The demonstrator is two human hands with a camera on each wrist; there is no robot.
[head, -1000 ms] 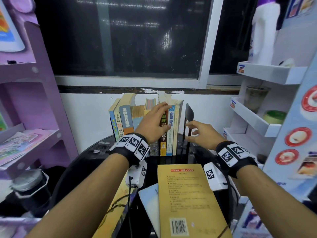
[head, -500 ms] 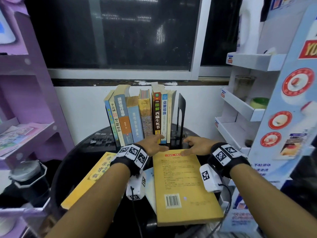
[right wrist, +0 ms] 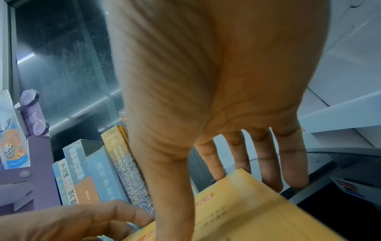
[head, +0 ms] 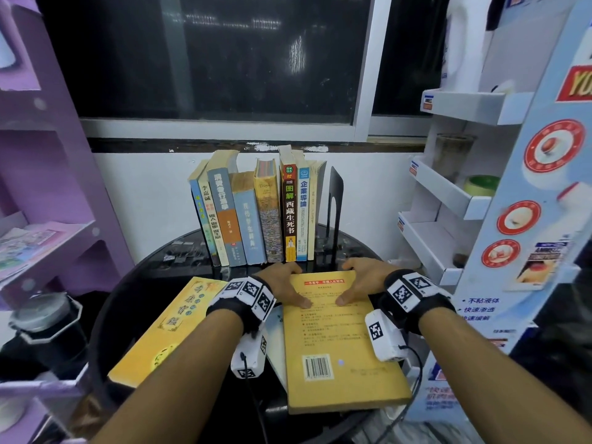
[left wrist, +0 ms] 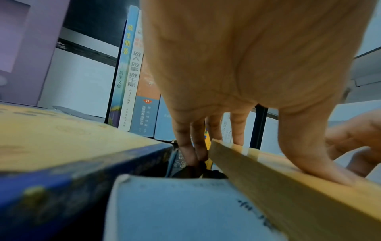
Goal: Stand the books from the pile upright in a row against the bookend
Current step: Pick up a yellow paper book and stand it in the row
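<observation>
Several books stand upright in a row at the back of the round black table, the rightmost beside a black metal bookend. A thick yellow book lies flat on top of a pale blue book. A second yellow book lies flat to the left. My left hand and right hand both grip the far end of the thick yellow book. Each thumb presses on the cover, and the fingers reach down over the far edge.
A purple shelf unit stands at the left. A white cardboard display rack is close on the right. A dark lidded jar sits at the lower left. Small dark clips lie on the table left of the row.
Both hands came down from the upright row and the bookend to the far end of the flat yellow book and took hold of it. The head view tilted downward.
</observation>
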